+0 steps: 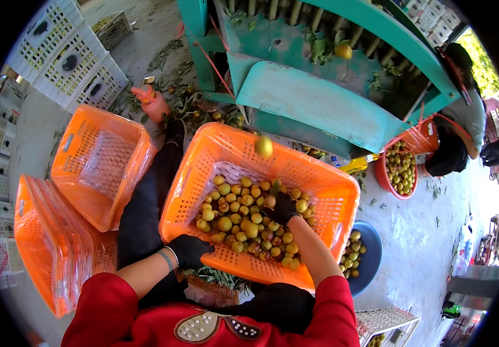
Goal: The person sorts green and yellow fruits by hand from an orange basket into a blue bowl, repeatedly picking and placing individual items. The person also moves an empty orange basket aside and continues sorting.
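A large orange plastic crate (180, 191), lined with clear film, stands before me with many round yellow-green fruits (236, 208) in it. My left hand (188, 251), in a black glove, rests at the crate's near left rim; its fingers seem closed over the edge. Inside, my right hand (283, 209), also black-gloved, reaches among the fruits at the right side. A brownish fruit (269, 201) lies at its fingertips; whether it is gripped cannot be told. One blurred yellow fruit (264, 146) appears in front of the crate's far wall.
Behind the crate stands a green metal machine (314, 104) with rollers. Orange crates (102, 165) are at left, near a pink spray bottle (154, 104). A blue basin (373, 256) and a red basin (381, 173) hold fruits at right. A person (462, 126) sits at far right.
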Motion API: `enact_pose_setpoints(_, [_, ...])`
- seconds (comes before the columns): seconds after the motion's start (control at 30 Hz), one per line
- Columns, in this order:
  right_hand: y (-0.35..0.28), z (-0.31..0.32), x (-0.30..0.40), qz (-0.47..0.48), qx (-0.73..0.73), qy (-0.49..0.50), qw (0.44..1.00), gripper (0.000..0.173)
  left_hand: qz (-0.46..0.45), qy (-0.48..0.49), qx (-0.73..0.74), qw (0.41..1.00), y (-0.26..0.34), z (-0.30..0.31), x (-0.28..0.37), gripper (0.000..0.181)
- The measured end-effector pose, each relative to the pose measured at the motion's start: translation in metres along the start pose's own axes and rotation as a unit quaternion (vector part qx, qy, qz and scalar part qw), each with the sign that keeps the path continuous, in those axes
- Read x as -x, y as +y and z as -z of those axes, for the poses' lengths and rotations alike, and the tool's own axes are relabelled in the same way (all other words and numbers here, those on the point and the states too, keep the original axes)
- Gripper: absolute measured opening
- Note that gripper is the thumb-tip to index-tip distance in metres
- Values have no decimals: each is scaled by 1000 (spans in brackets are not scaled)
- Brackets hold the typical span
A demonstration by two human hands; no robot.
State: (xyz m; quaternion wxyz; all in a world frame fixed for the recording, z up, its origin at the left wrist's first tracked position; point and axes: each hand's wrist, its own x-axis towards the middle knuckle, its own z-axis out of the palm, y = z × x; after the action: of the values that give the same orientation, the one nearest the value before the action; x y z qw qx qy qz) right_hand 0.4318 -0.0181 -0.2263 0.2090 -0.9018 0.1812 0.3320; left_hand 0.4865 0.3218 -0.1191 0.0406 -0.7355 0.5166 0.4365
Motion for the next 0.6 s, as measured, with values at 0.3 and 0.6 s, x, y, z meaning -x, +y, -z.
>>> enact_pose_setpoints(0.3, [23, -38, -17, 9, -30, 46, 998, 52, -43, 42, -17, 998, -4, -9, -8, 48])
enact_pose_setpoints(0.6, [124, -62, 337, -41, -794, 275, 540, 39, -36, 26, 22, 999, -8, -2, 0, 55])
